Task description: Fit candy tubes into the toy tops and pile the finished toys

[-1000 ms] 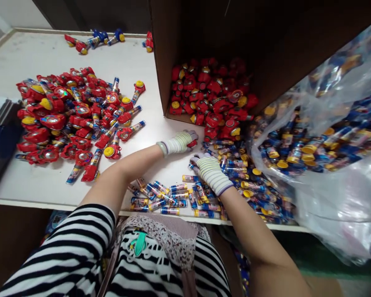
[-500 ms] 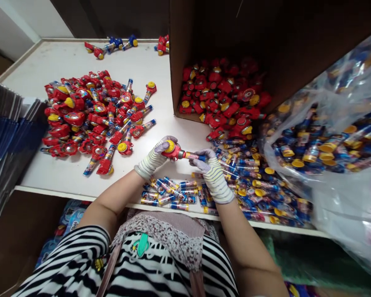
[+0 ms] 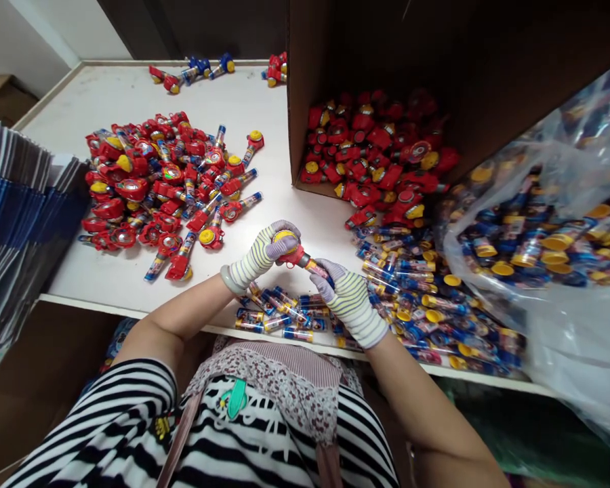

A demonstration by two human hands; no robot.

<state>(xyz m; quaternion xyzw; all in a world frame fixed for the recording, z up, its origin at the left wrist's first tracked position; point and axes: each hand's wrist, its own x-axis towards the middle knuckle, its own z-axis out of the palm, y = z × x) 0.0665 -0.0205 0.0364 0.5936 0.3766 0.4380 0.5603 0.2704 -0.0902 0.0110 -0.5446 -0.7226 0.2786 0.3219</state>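
red plastic toy with yellow cap and clear tube, clenched in the gloved left hand and pinched by the gloved right hand, could slip onto the loose clear tubes if either grip slackens.

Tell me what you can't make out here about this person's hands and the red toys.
From the head view:
The underside of the red toy, hidden by the left hand and right hand.
The tube labels, too small to read.
The back toys in the cardboard box, shadowed.
The plastic bag, cut off by the right edge.
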